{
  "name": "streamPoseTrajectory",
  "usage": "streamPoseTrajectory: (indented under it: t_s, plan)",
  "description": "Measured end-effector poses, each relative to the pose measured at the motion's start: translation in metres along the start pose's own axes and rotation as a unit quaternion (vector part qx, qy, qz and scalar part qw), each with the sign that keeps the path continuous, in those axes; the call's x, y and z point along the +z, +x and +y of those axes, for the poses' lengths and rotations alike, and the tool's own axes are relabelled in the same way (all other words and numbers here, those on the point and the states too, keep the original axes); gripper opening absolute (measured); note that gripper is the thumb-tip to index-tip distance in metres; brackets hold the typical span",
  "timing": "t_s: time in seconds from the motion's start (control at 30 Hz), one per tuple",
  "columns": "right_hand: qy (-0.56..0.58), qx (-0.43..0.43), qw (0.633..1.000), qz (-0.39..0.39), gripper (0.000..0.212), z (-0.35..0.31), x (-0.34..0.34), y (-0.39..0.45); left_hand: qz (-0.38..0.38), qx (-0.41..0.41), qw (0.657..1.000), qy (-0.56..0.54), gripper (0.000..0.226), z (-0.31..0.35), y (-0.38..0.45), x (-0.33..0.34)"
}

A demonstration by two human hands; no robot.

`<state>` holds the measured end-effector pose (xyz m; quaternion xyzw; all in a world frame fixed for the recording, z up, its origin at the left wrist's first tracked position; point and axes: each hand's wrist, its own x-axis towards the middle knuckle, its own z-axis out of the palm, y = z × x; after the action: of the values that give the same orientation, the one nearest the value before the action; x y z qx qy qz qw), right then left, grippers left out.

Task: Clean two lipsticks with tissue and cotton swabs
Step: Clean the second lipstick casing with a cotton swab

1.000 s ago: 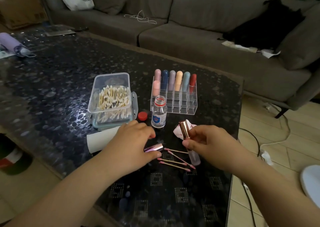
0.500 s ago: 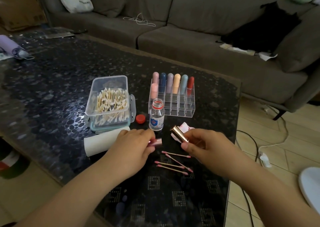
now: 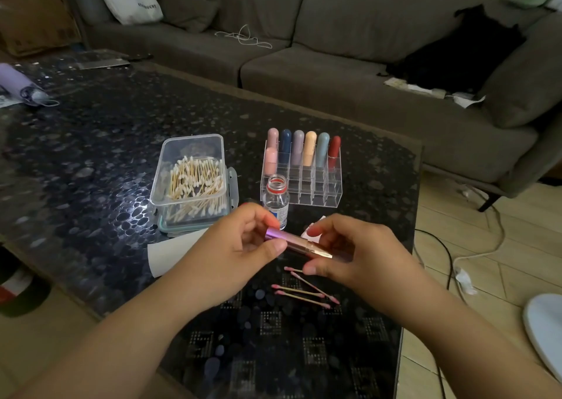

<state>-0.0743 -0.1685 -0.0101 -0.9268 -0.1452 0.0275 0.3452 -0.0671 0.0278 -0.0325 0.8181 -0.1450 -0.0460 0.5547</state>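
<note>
A slim rose-gold lipstick (image 3: 299, 243) with a metallic pink cap lies level between my two hands, above the dark table. My left hand (image 3: 231, 252) pinches the pink cap end (image 3: 275, 234) with thumb and fingers. My right hand (image 3: 352, 252) grips the tube's other end. Several used cotton swabs with pink tips (image 3: 304, 290) lie on the table just below. A crumpled tissue (image 3: 311, 231) peeks out behind the lipstick. A white tissue roll (image 3: 170, 254) lies left of my left hand.
A clear box of clean cotton swabs (image 3: 191, 182) stands behind my left hand. An uncapped small glass bottle (image 3: 276, 199) stands in front of an acrylic rack (image 3: 307, 188) holding several coloured lipsticks. The table edge (image 3: 415, 216) and floor cables lie to the right; a grey sofa (image 3: 334, 63) is behind.
My left hand lifted the pink cap off the table and brought it to the tube. The cap now sits on the lipstick, which has turned from upright to level.
</note>
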Motion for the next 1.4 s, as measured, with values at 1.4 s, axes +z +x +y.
streamPoseTrajectory:
  t_s: [1.4]
  plan:
    - [-0.057, 0.135, 0.986, 0.078, 0.038, -0.003, -0.008, 0.191, 0.053, 0.147, 0.880, 0.449, 0.023, -0.003, 0.125, -0.067]
